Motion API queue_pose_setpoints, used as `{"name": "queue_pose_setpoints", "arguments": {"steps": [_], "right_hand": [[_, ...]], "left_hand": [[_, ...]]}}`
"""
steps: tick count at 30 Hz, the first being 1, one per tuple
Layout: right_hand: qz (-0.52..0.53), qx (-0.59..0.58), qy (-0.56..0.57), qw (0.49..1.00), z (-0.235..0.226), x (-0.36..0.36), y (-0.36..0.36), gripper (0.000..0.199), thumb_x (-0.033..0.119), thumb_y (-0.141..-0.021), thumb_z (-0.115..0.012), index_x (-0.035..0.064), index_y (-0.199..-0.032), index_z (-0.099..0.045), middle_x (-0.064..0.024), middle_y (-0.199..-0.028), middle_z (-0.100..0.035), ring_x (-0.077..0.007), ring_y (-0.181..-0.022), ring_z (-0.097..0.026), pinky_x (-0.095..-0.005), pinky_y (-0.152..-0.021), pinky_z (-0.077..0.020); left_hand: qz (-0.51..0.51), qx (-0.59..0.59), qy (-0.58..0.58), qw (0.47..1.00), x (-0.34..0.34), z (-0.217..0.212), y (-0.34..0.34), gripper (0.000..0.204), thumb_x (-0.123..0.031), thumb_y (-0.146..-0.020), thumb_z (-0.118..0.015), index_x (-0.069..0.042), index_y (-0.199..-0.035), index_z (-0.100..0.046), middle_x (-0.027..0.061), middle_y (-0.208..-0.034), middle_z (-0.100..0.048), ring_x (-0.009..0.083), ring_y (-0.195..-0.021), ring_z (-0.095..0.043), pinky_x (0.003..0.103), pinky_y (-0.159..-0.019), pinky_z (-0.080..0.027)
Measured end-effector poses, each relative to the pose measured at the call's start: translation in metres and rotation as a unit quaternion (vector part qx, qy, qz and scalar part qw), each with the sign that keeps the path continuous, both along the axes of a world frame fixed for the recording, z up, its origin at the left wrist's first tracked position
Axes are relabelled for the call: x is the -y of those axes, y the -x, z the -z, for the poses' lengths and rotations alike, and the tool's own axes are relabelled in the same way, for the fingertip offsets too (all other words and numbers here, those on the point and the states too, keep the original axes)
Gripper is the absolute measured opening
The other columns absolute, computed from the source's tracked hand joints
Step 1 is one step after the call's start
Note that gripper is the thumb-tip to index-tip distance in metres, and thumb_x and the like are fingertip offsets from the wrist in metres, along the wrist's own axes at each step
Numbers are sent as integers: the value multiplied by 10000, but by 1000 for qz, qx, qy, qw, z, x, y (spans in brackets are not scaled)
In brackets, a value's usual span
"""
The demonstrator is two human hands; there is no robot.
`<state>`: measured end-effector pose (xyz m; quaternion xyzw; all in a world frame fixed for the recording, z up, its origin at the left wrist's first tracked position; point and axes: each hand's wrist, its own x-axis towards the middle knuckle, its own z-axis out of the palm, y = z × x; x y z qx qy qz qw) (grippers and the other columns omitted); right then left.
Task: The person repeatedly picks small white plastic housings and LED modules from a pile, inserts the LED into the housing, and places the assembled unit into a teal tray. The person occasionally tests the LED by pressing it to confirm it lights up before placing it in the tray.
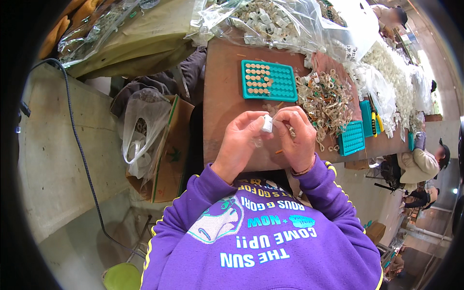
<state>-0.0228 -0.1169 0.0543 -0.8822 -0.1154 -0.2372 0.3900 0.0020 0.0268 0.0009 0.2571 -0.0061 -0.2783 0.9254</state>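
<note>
My left hand (238, 145) pinches a small white plastic piece (267, 123) between thumb and fingers, above the near part of the brown table (222, 96). Close against its right side, my right hand (297, 137) has its fingertips pressed together; whatever lies between them is too small to make out. Just beyond both hands sits a teal tray (285, 92) with rows of round tan discs in its left part. To the right of that tray spreads a heap of small clear and brownish parts with rings (326, 99).
Two more teal trays, the nearer one (352, 138) by the table edge, stand right of the heap beside yellow-and-black handled pliers (374, 121). Clear bags of white pieces (266, 24) line the far side. A cardboard box (166, 159) with plastic bags stands at left. Other people are at right.
</note>
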Motion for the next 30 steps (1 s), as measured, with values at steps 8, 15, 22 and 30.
{"name": "queue_pose_setpoints", "arguments": {"steps": [8,15,22,30], "right_hand": [[12,-15,-6,1000,9,1,2,120,-48,-794,-645,15,-883,-595,-129,-875,-594,-257,-717,-619,-321,-614,-507],[9,-76,-136,988,7,6,4,91,-25,-814,-649,23,-878,-607,-97,-857,-596,-196,-712,-612,-286,-618,-495],[0,-11,30,999,-2,3,3,100,-26,-814,-615,33,-878,-569,-121,-828,-570,-303,-678,-604,-360,-570,-491],[-4,-18,38,999,-9,1,3,84,-11,-821,-620,50,-871,-592,-122,-826,-576,-334,-684,-622,-378,-561,-493]], "left_hand": [[-12,19,-42,999,4,0,0,237,-156,-938,-631,13,-1104,-629,84,-1007,-670,162,-858,-647,297,-781,-540],[-14,10,-31,999,3,-2,1,227,-157,-946,-614,12,-1097,-624,86,-997,-668,159,-862,-644,302,-778,-545],[-1,22,-28,999,2,3,0,208,-161,-970,-588,-7,-1108,-613,73,-1017,-660,143,-888,-645,290,-761,-543],[15,21,-25,999,1,1,-2,209,-133,-964,-589,13,-1112,-612,84,-1004,-667,156,-890,-638,298,-778,-531]]}}
